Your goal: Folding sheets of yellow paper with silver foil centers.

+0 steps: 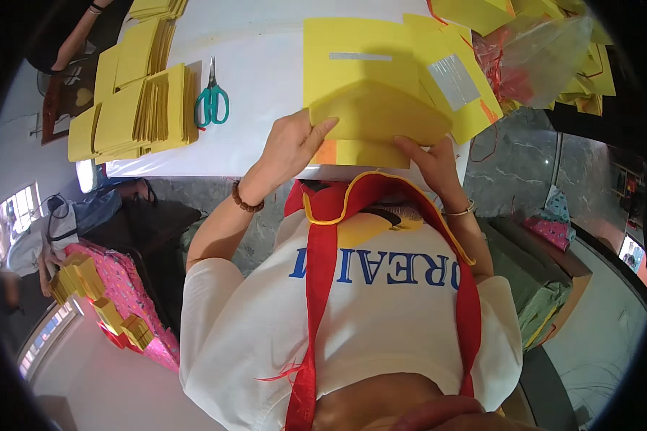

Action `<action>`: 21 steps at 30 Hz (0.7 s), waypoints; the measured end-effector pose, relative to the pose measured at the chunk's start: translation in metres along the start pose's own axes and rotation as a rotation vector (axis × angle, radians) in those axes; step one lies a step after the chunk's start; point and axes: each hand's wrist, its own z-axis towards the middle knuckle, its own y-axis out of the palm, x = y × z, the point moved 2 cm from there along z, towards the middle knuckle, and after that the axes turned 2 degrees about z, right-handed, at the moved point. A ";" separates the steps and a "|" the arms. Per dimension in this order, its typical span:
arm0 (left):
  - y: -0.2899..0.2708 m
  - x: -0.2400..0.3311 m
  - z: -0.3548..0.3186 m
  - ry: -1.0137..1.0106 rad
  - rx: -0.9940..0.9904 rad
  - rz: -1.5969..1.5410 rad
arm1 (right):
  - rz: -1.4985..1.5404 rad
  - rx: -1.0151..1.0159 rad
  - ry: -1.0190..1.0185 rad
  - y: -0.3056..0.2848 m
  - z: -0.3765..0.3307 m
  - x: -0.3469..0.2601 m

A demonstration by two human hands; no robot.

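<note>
The left hand (291, 144) and the right hand (433, 161) are both clamping the curved yellow sheet (381, 108), each thumb pressing on its near side while the other fingers are mostly hiding; that sheet is bowing over other yellow paper at the near edge of the white table (255, 43), right in front of the person's chest; beyond it a flat yellow sheet with a silver strip (352, 39) is lying on the tabletop; just to the right, angled sheets with a silver patch (453, 79) are reaching the table's right edge and crowding the right hand's side; past them a clear plastic bag (553, 50) is bulging among more yellow paper, and a red string (487, 152) is dangling near that edge; on the left, green-handled scissors (212, 100) are lying with blades pointing away, just beside the stacks of folded yellow paper (133, 108), which are filling the table's left end; between the scissors and the sheets a broad band of white tabletop is running toward the far side, leaving the left hand its widest room; the near edge is passing close below both wrists, with the red apron (323, 287) almost meeting it; farther off, another person's arm (75, 43) is showing at upper left, and small yellow bundles (108, 312) are resting on a pink cloth (129, 276) at lower left.
</note>
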 end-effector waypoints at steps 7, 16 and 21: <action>0.005 0.001 0.010 -0.103 0.105 -0.051 | 0.327 0.297 -0.103 0.011 0.008 -0.021; 0.008 -0.009 0.018 -0.154 0.150 -0.112 | 0.234 0.224 -0.060 0.004 0.005 -0.018; 0.004 -0.004 0.021 -0.184 0.145 -0.220 | 0.224 0.261 -0.028 0.001 0.010 -0.011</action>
